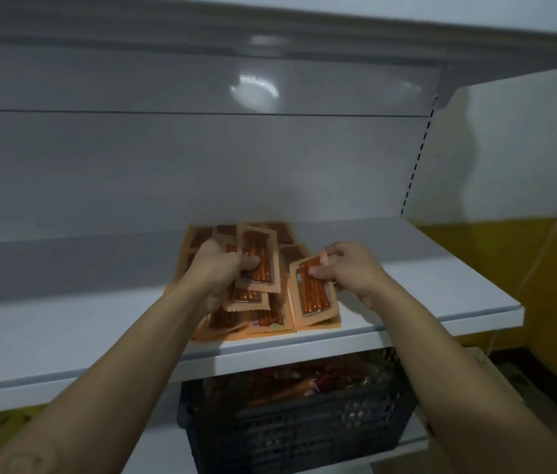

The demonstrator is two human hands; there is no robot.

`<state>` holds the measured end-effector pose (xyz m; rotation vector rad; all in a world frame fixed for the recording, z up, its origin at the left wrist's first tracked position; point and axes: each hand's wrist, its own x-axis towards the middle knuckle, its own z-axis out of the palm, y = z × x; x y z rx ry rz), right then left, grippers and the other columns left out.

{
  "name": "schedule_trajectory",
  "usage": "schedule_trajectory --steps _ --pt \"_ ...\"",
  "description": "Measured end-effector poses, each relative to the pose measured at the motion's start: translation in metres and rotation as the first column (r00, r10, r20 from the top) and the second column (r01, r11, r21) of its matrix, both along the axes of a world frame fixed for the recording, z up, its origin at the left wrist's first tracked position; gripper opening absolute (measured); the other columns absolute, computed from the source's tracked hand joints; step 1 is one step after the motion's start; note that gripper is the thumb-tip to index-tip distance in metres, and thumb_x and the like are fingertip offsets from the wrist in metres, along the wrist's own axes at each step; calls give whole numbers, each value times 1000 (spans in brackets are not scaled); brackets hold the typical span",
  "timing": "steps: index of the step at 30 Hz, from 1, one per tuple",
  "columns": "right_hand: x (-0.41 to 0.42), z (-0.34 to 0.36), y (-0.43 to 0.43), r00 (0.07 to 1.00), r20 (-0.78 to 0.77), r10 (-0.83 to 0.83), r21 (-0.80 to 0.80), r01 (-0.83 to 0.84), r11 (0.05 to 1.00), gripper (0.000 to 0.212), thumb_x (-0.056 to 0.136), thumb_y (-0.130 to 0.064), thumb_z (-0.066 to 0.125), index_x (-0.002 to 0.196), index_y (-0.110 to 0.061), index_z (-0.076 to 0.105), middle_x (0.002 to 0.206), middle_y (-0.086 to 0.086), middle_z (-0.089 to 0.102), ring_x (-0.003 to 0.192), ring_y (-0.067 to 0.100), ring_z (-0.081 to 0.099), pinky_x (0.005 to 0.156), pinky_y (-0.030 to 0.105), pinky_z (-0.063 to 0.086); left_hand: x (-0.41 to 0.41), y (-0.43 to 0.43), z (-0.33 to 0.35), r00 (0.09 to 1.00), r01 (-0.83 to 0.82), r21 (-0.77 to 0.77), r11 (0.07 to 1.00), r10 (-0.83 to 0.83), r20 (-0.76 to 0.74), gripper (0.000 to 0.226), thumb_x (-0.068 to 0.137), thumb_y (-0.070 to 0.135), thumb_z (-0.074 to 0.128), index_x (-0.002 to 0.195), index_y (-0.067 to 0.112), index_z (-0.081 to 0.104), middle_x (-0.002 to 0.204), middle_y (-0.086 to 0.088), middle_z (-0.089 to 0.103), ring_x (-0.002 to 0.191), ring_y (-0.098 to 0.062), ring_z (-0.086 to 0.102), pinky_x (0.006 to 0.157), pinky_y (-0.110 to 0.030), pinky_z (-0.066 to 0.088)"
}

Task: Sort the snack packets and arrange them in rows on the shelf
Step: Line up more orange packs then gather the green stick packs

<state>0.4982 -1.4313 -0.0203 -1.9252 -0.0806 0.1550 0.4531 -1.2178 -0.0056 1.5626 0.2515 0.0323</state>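
Several orange snack packets (272,321) with clear windows showing reddish sticks lie in a loose overlapping pile on the white shelf (424,289). My left hand (217,271) grips a small stack of these packets, the top packet (261,265) standing upright above the pile. My right hand (352,268) pinches the upper edge of another packet (314,295), holding it tilted upright at the pile's right side. More packets at the back of the pile (280,230) are partly hidden behind my hands.
A dark plastic crate (297,429) with mixed snack packets sits below the shelf. The shelf's front edge (270,357) runs across the view; an upper shelf (270,39) overhangs. A yellow and white wall (509,254) is at the right.
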Motion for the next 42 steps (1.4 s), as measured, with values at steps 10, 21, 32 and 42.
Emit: schedule_trajectory --steps 10,21,32,42 --pt "-6 -23 9 969 247 -24 -428 132 894 22 82 -30 77 94 -31 59 85 -19 54 70 -6 50 53 14 33 -4 3 -2 998 -33 -40 999 35 51 26 83 -6 70 104 7 61 92 -16 74 76 -31 74 60 -40 61" --pt "23 20 90 992 86 92 92 -100 991 21 86 -22 75 102 -13 66 80 4 74 59 14 71 48 22 51 14 25 14 990 138 -127 982 -138 14 25 92 -6 53 114 -2 64 94 -20 73 81 -31 72 65 -37 61" --pt "112 19 129 995 74 -70 -45 74 996 23 81 2 72 69 -16 65 44 -7 59 33 2 54 33 12 37 89 142 8 965 -237 -134 962 249 82 42 79 -27 53 111 -1 59 102 -23 60 75 -36 62 53 -38 58" --pt "142 -1 183 977 180 -113 -329 168 929 9 85 -25 71 80 -19 69 87 8 71 83 23 67 71 29 48 154 123 -28 980 -185 423 887 134 146 49 83 11 74 126 3 52 122 -18 60 111 -33 59 94 -39 49"
